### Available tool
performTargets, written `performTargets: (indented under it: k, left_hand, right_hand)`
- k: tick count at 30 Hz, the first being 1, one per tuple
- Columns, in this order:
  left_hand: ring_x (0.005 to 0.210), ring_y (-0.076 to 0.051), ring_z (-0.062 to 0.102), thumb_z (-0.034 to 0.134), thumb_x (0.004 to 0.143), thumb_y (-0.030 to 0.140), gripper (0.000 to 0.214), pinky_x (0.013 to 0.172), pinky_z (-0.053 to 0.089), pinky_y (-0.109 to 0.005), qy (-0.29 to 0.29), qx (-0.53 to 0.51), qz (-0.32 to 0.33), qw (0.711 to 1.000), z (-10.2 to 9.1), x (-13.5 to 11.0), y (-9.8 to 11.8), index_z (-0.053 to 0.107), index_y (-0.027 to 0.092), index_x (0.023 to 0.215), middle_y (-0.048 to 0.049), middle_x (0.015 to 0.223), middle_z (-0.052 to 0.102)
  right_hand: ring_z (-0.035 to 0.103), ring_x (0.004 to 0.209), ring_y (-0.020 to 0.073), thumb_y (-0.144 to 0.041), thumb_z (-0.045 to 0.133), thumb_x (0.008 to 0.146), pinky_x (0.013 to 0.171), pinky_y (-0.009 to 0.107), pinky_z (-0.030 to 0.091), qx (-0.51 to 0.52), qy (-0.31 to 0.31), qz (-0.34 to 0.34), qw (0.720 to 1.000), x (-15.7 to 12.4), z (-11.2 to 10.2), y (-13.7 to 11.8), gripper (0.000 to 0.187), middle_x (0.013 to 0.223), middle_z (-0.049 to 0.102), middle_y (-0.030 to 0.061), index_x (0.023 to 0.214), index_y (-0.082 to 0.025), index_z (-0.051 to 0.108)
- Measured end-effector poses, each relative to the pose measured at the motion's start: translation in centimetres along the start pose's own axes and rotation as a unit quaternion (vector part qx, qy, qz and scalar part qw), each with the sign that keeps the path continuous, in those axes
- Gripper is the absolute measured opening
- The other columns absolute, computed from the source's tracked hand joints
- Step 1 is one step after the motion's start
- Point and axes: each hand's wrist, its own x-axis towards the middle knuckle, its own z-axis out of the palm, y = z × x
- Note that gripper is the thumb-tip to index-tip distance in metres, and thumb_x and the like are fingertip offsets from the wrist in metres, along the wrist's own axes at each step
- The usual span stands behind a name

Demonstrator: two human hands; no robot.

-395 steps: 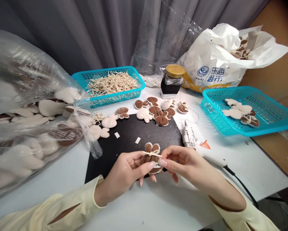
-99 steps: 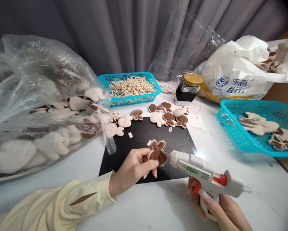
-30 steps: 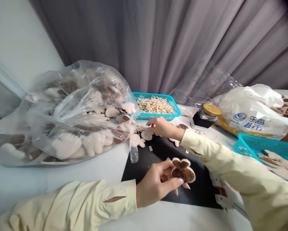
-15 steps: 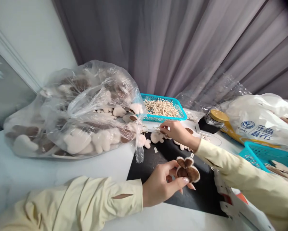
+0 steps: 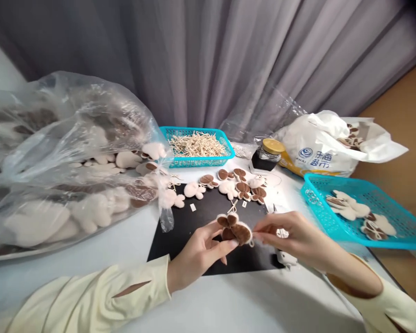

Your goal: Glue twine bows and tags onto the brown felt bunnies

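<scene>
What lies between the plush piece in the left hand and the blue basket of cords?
In the head view, some black mat, a small cream bow and several loose plush pieces appear between the held piece and the basket.

The left edge of the frame cut off the clear bag (image 5: pixel 79 171), whose plastic blurred the shapes inside. At centre, the toy (image 5: pixel 232 229) hid some fingers of the left hand (image 5: pixel 201 252). Right of centre, the right hand (image 5: pixel 298 236) hid part of the cord (image 5: pixel 251 243) and much of the glue gun (image 5: pixel 287 259). The tag's (image 5: pixel 244 203) print was too small to read. The right edge cut off the right basket (image 5: pixel 315 208)
</scene>
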Motion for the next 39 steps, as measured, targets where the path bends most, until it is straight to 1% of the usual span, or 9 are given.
performTargets:
  k: [5, 9, 13, 16, 20, 23, 26, 33, 39]
  left_hand:
    - [0.086, -0.021, 0.053, 0.058, 0.081, 0.021, 0.02, 0.053, 0.051, -0.025, -0.055, -0.029, -0.049, 0.997, 0.1, 0.4, 0.3, 0.065, 0.015, 0.099, -0.0073, 0.089, 0.058]
    - [0.078, -0.017, 0.053, 0.058, 0.082, 0.021, 0.018, 0.052, 0.047, -0.022, -0.021, -0.029, -0.061, 0.998, -0.1, 0.7, 0.4, 0.069, 0.013, 0.094, -0.0069, 0.084, 0.06]
    - [0.075, -0.015, 0.051, 0.057, 0.083, 0.02, 0.018, 0.052, 0.044, -0.02, 0.006, -0.056, -0.071, 0.996, -0.3, 1.0, 0.2, 0.07, 0.015, 0.093, -0.0056, 0.081, 0.061]
    - [0.078, -0.016, 0.053, 0.058, 0.082, 0.019, 0.017, 0.055, 0.044, -0.021, 0.005, -0.059, -0.077, 0.995, -0.4, 1.1, 0.1, 0.071, 0.014, 0.092, -0.007, 0.082, 0.063]
    - [0.082, -0.018, 0.058, 0.057, 0.083, 0.018, 0.017, 0.057, 0.043, -0.021, 0.0, -0.061, -0.085, 0.994, -0.3, 1.2, 0.2, 0.07, 0.014, 0.094, -0.0087, 0.087, 0.066]
    - [0.083, -0.02, 0.063, 0.056, 0.083, 0.018, 0.017, 0.054, 0.042, -0.02, 0.0, -0.071, -0.106, 0.992, -0.3, 1.1, 0.4, 0.069, 0.015, 0.095, -0.0095, 0.094, 0.067]
    - [0.085, -0.022, 0.065, 0.057, 0.083, 0.02, 0.018, 0.053, 0.042, -0.019, -0.004, -0.064, -0.123, 0.99, -0.2, 1.1, 0.6, 0.068, 0.014, 0.095, -0.0115, 0.096, 0.068]
    - [0.079, -0.021, 0.065, 0.055, 0.084, 0.024, 0.022, 0.048, 0.044, -0.019, 0.001, -0.015, -0.139, 0.99, 0.0, 1.2, 0.6, 0.063, 0.009, 0.098, -0.016, 0.098, 0.068]
    - [0.076, -0.019, 0.063, 0.057, 0.081, 0.026, 0.023, 0.045, 0.043, -0.02, -0.013, 0.069, -0.143, 0.987, 0.6, 1.0, 0.4, 0.059, 0.01, 0.098, -0.0121, 0.096, 0.065]
  right_hand:
    - [0.055, 0.06, 0.0102, -0.019, 0.053, 0.083, 0.054, 0.02, 0.042, 0.029, 0.025, -0.042, 0.998, 0.1, 1.6, -0.3, 0.011, 0.071, 0.065, 0.0002, 0.086, -0.019, 0.064]
    - [0.059, 0.067, 0.0125, -0.027, 0.051, 0.085, 0.055, 0.022, 0.047, 0.17, 0.068, 0.015, 0.983, 0.2, 2.8, 0.1, 0.015, 0.075, 0.064, 0.0022, 0.095, -0.018, 0.058]
    - [0.058, 0.073, 0.0138, -0.036, 0.052, 0.084, 0.052, 0.021, 0.05, 0.294, 0.037, 0.05, 0.954, 0.1, 3.9, 0.6, 0.022, 0.086, 0.061, 0.0044, 0.093, -0.019, 0.062]
    - [0.055, 0.074, 0.013, -0.034, 0.055, 0.083, 0.051, 0.02, 0.048, 0.285, 0.051, 0.041, 0.956, 0.2, 4.5, 0.6, 0.02, 0.094, 0.058, 0.0048, 0.089, -0.019, 0.066]
    - [0.052, 0.07, 0.0117, -0.031, 0.051, 0.086, 0.052, 0.019, 0.045, 0.251, 0.066, 0.017, 0.966, 0.3, 4.8, 0.6, 0.022, 0.087, 0.058, 0.0041, 0.081, -0.018, 0.068]
    - [0.052, 0.066, 0.0119, -0.032, 0.05, 0.087, 0.052, 0.021, 0.044, 0.25, 0.077, 0.015, 0.965, 0.2, 4.7, 0.8, 0.023, 0.082, 0.061, 0.0042, 0.087, -0.018, 0.069]
    - [0.052, 0.062, 0.0119, -0.033, 0.051, 0.086, 0.053, 0.022, 0.043, 0.244, 0.101, 0.043, 0.964, -0.1, 4.2, 1.0, 0.024, 0.078, 0.065, 0.0037, 0.091, -0.019, 0.069]
    - [0.049, 0.056, 0.0096, -0.039, 0.064, 0.075, 0.05, 0.02, 0.038, 0.235, 0.212, 0.112, 0.942, -1.4, 1.5, 0.6, 0.021, 0.062, 0.06, -0.0004, 0.076, -0.019, 0.069]
    - [0.054, 0.06, 0.0099, -0.035, 0.063, 0.078, 0.053, 0.02, 0.043, 0.308, 0.094, 0.1, 0.941, -1.5, 1.8, -0.1, 0.017, 0.067, 0.064, 0.0005, 0.078, -0.019, 0.066]
